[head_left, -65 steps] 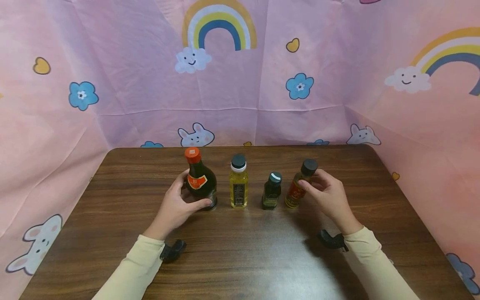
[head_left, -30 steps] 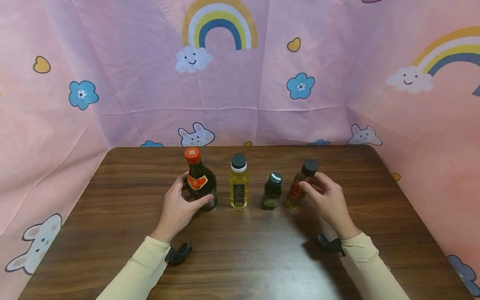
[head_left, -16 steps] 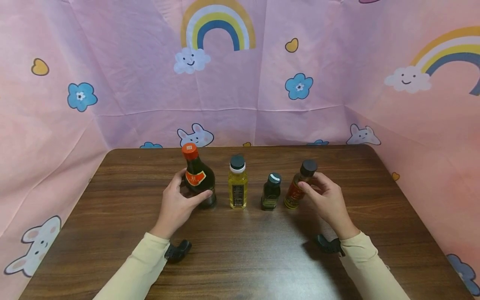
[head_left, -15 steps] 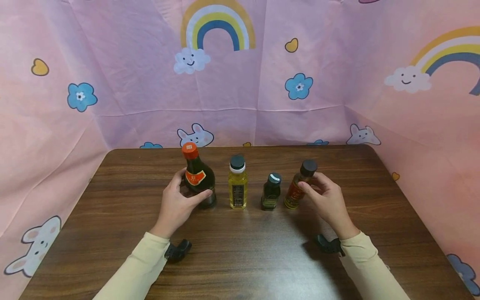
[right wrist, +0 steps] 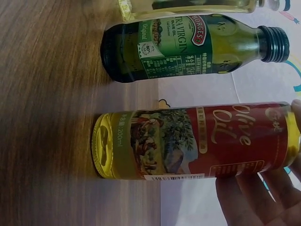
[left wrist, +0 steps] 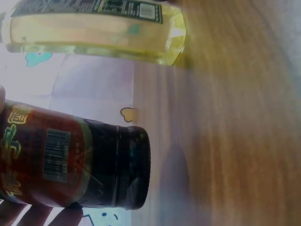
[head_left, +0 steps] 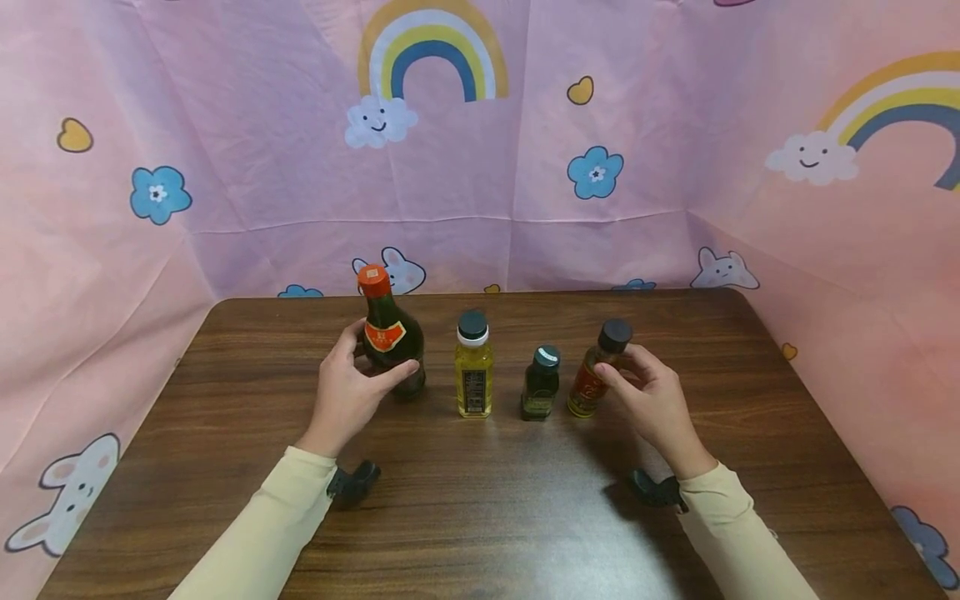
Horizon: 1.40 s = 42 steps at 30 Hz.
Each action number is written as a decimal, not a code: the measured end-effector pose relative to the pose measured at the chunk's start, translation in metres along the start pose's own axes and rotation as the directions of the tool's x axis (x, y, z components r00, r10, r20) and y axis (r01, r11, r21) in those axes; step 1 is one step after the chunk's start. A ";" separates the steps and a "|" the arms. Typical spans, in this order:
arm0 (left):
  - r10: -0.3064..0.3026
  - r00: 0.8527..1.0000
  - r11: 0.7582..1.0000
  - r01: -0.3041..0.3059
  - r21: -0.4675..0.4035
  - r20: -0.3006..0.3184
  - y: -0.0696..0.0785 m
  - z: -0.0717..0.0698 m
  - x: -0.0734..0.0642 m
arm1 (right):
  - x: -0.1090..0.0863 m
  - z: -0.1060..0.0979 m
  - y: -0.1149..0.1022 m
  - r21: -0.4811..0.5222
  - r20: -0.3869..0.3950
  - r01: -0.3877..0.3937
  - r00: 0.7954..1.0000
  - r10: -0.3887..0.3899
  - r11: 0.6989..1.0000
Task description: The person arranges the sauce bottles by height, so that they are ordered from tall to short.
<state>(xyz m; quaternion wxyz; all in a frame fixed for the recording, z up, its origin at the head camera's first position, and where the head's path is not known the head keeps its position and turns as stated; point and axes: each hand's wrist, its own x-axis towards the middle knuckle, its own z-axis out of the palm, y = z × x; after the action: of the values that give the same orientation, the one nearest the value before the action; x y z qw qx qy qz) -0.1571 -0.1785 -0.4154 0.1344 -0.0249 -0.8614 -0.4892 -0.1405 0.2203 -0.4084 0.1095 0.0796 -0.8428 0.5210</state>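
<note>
My left hand (head_left: 345, 392) grips a dark, round-bodied sauce bottle (head_left: 399, 354) with a red cap and orange neck label, thumb on the near side. In the left wrist view this bottle's base (left wrist: 136, 167) hangs above the tabletop, apart from its shadow. My right hand (head_left: 652, 400) holds a slim olive oil bottle (head_left: 588, 385) with a black cap and red label. It is upright, and its base (right wrist: 101, 146) appears to rest on the table. Fingers of both hands are partly hidden behind the bottles.
Between the hands stand a square bottle of yellow oil (head_left: 474, 375) with a dark cap and a small green olive oil bottle (head_left: 540, 387). All are on a brown wooden table (head_left: 480, 517). A pink patterned cloth (head_left: 300, 150) hangs behind and beside it.
My left hand has lifted the red-capped sauce bottle off the table, moving it up and slightly left. The right hand and its olive oil bottle have stayed in place.
</note>
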 end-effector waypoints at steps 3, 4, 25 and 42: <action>-0.002 1.000 1.000 0.002 0.008 0.001 0.000 -0.001 0.007 | 0.000 0.000 0.001 -0.006 0.005 0.010 1.000 -0.010 1.000; -0.001 1.000 1.000 0.001 0.010 0.003 0.000 -0.002 0.009 | 0.000 0.001 0.001 -0.005 0.006 0.014 1.000 -0.014 1.000; -0.054 0.994 0.999 0.054 0.001 -0.100 -0.014 0.009 0.052 | -0.002 0.002 0.004 0.010 -0.012 0.041 0.999 -0.041 0.999; -0.054 0.996 0.999 0.053 -0.008 -0.072 -0.023 0.023 0.064 | -0.002 0.003 0.008 0.034 -0.009 0.030 1.000 -0.029 0.999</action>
<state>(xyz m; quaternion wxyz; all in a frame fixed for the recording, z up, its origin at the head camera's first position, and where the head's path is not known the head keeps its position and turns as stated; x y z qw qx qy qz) -0.2273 -0.1769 -0.4293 0.1522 0.0154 -0.8549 -0.4958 -0.1409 0.2214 -0.4167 0.1193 0.0918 -0.8319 0.5341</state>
